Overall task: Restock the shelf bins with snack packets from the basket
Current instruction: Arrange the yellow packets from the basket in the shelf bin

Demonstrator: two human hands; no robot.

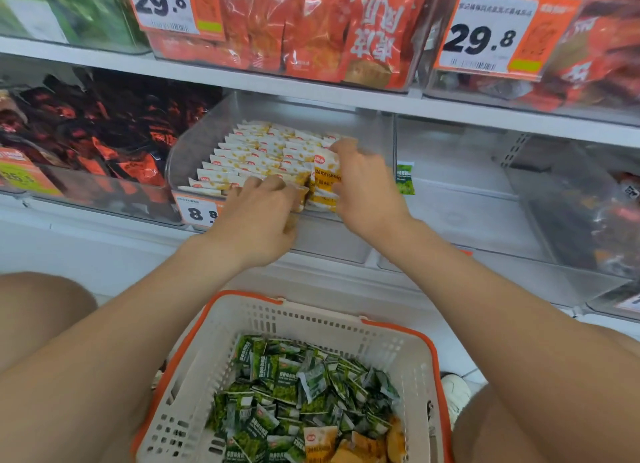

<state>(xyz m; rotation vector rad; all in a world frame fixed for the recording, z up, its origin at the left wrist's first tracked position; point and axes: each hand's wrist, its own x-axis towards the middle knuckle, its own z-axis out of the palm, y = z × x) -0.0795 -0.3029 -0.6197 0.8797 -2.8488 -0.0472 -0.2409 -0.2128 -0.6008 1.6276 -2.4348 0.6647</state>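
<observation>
A clear shelf bin (194, 140) on the middle shelf holds rows of white-and-yellow snack packets (256, 151). My right hand (363, 185) grips an upright yellow packet (325, 178) at the front right of that bin. My left hand (263, 217) rests at the bin's front edge, its fingers curled over the front packets beside the one my right hand holds. Below, a cream basket with an orange rim (346, 327) holds several green packets (298, 393) and a few yellow ones (346, 445).
To the right stands a clear bin (467, 199) with one green packet (405, 178) at its left wall. A bin of dark red packets (90, 133) sits on the left. Orange-packet bins (311, 30) with 29.8 price tags fill the upper shelf. My knees flank the basket.
</observation>
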